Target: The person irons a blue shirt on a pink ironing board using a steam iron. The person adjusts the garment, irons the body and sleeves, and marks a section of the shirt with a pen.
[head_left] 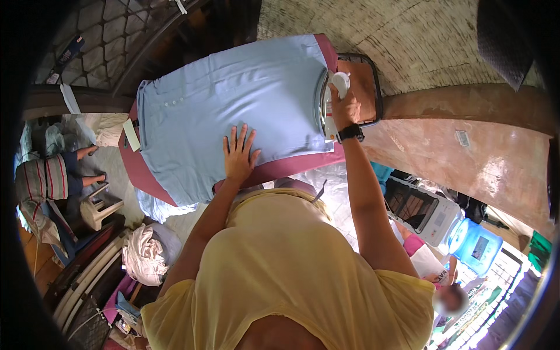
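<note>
A light blue shirt point(233, 87) with small buttons lies spread over a maroon-covered ironing board point(291, 165). My left hand point(238, 156) rests flat on the shirt near its close edge, fingers spread. At the right end, my right hand point(345, 108) is wrapped round the handle of a white clothes iron point(340, 81). The iron sits by the shirt's right edge, and its soleplate side faces the cloth; whether it touches there I cannot tell. A dark watch is on my right wrist.
Beyond the board's right end is a black-framed rest point(366, 87). A tiled wall ledge point(431, 146) runs along the right. Low right stand a white appliance point(429, 216) and a blue water bottle point(477, 245). Bundled cloth point(143, 255) and a wooden stool point(98, 210) are left; other people are nearby.
</note>
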Action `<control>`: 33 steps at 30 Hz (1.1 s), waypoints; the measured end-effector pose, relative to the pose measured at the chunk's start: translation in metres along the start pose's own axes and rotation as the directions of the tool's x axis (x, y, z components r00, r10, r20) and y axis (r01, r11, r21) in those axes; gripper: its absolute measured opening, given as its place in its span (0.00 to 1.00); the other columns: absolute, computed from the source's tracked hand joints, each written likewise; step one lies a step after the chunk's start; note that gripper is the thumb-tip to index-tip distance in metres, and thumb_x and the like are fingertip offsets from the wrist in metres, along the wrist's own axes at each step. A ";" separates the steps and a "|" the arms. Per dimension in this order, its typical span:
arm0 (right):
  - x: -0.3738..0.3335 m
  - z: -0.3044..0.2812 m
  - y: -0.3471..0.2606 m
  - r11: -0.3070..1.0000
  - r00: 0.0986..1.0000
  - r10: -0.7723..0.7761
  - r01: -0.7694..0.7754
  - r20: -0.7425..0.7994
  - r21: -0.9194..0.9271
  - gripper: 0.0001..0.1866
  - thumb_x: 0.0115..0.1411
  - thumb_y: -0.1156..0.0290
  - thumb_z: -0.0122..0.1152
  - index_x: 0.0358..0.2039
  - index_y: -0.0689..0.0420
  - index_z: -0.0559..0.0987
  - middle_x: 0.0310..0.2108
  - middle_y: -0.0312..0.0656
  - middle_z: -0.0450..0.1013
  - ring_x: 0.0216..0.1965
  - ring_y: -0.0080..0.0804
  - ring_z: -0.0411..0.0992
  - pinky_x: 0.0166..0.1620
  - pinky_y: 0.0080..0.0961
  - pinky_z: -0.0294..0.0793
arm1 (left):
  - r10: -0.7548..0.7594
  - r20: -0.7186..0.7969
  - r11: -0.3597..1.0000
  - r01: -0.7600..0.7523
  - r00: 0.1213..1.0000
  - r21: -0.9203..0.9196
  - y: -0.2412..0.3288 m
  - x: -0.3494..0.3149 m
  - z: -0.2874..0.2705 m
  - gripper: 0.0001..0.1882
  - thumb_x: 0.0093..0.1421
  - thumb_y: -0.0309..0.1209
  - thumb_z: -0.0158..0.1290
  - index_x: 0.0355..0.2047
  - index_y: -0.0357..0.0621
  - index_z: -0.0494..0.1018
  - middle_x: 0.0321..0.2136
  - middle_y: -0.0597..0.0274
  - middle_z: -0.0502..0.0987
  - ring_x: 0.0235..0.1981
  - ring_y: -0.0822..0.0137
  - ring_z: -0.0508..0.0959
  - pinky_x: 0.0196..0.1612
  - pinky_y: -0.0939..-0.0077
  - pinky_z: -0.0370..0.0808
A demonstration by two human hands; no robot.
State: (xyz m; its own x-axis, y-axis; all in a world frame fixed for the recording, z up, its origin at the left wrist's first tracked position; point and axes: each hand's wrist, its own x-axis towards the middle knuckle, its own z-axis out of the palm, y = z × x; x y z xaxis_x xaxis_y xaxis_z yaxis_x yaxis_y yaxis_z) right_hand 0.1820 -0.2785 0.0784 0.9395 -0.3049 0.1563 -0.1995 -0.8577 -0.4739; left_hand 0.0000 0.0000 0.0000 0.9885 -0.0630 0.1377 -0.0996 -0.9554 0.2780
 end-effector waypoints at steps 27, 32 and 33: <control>-0.071 0.018 -0.111 0.666 0.494 -0.701 0.712 0.515 0.223 0.36 0.46 0.30 0.61 0.40 0.49 0.82 0.27 0.50 0.79 0.33 0.51 0.78 0.38 0.45 0.77 | -0.731 -0.602 0.602 0.721 0.323 -0.344 -0.216 -0.151 -0.045 0.26 0.54 0.42 0.62 0.46 0.37 0.71 0.46 0.42 0.72 0.50 0.45 0.69 0.53 0.56 0.65; -0.093 0.031 -0.163 0.562 0.364 -0.760 0.784 0.538 0.264 0.35 0.47 0.31 0.61 0.36 0.53 0.82 0.25 0.53 0.78 0.31 0.53 0.78 0.35 0.44 0.78 | -0.915 -0.197 0.396 0.693 0.352 -0.602 -0.255 -0.155 -0.043 0.21 0.49 0.43 0.66 0.32 0.38 0.76 0.21 0.59 0.76 0.22 0.61 0.75 0.31 0.69 0.72; -0.095 0.037 -0.175 0.619 0.430 -0.729 0.745 0.532 0.246 0.35 0.47 0.31 0.61 0.35 0.53 0.82 0.25 0.53 0.77 0.30 0.52 0.78 0.35 0.44 0.78 | -0.925 -0.186 0.366 0.646 0.332 -0.670 -0.258 -0.155 -0.043 0.20 0.50 0.43 0.66 0.30 0.38 0.76 0.21 0.61 0.76 0.22 0.64 0.74 0.30 0.71 0.71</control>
State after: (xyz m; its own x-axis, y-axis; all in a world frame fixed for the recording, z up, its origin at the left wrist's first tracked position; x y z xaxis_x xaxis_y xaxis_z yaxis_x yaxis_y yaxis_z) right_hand 0.1384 -0.0841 0.1140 0.6979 0.7145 -0.0483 0.6453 -0.6567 -0.3904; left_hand -0.1321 0.2683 -0.0521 0.3989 0.9164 -0.0348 0.5258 -0.1974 0.8274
